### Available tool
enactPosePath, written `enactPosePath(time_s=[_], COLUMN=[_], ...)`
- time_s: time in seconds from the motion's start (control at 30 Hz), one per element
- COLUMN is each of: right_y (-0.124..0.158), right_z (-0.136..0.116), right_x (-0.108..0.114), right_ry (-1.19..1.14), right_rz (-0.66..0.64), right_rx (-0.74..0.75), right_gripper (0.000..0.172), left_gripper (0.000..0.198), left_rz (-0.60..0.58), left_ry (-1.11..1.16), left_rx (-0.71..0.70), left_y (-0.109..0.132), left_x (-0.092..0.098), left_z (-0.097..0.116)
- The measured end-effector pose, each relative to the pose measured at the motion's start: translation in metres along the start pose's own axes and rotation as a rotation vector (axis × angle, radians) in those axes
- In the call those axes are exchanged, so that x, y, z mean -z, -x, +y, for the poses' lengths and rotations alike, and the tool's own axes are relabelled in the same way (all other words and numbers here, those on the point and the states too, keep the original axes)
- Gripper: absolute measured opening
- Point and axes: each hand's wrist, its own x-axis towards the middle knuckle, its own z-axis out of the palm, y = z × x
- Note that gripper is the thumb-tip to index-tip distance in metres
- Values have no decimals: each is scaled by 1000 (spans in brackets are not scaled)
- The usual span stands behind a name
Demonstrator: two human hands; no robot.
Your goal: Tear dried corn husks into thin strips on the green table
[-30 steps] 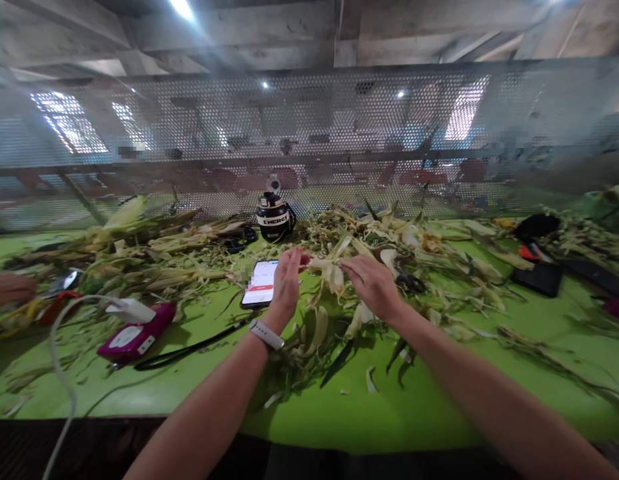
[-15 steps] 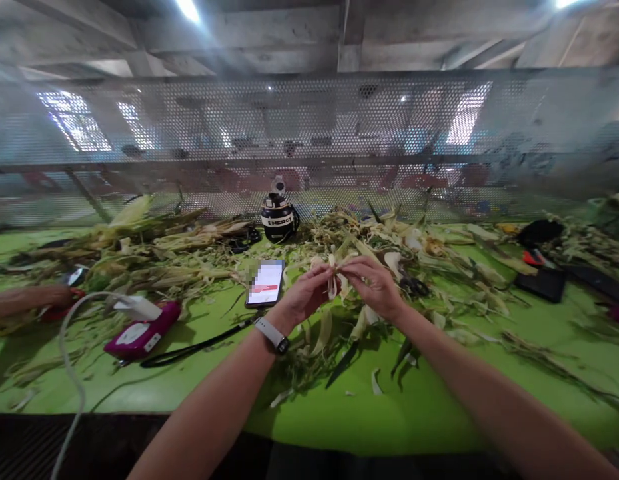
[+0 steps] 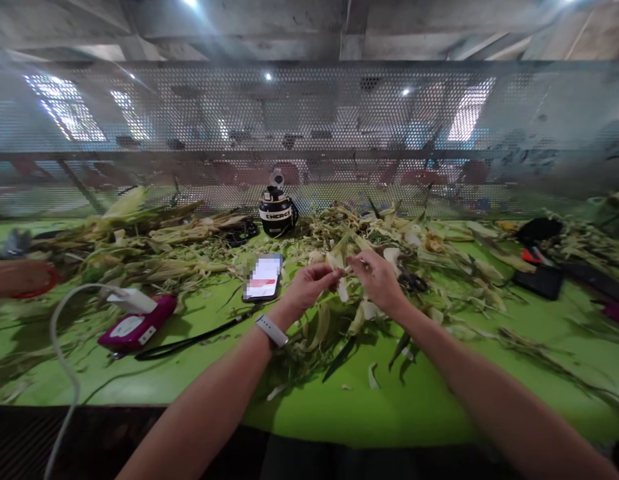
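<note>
Your left hand (image 3: 309, 287) and your right hand (image 3: 379, 277) are close to each other over the green table (image 3: 339, 420), with a narrow gap between their fingertips. The fingers of both hands are bent inward, the tips near the thumbs; I cannot tell how completely each pinch is closed, nor if some piece is held inside. Just below your left fingertips there is a pale strip of corn husk (image 3: 343, 291), and more loose husks (image 3: 319, 327) lie on the table nearer to you. A watch with a light band (image 3: 272, 330) is on your left wrist. To the left of this hand lies a phone (image 3: 263, 280) with its screen lit, and farther stands a black bottle (image 3: 276, 220) beside the heaped husks (image 3: 339, 223). At the near left, a white charger (image 3: 134, 300) is on a purple socket block (image 3: 138, 327), and another person's hand (image 3: 19, 279) is at the left edge
</note>
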Motion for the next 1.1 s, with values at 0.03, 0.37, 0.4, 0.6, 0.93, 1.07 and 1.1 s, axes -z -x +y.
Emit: enactPosePath(time_s=[0.03,0.37,0.4,0.6,0.93,1.07,1.1], right_y=[0,-6,-6,2,11,11,11], right_z=[1,4,3,-1,-3,-4,-4], right_x=[0,15,16,6,-7,-8,-8], right_ry=[4,41,79,258,246,237,256], right_rz=[13,165,198,-76,-377,-287,-263], right_rx=[-15,-13,-2,75,5,130,170], right_gripper=[33,16,17,31,9,12,13], left_gripper=[32,29,28,28,36,32,29], left_rz=[10,78,96,219,295,293,286], left_ry=[-25,77,110,207,286,180,126], left_rx=[-14,-5,-12,-2,82,17,-7], left_y=[0,0,-1,-3,-5,-5,-5], left_x=[0,-2,-1,3,2,3,3], left_z=[1,-2,-3,-6,-2,-2,-1])
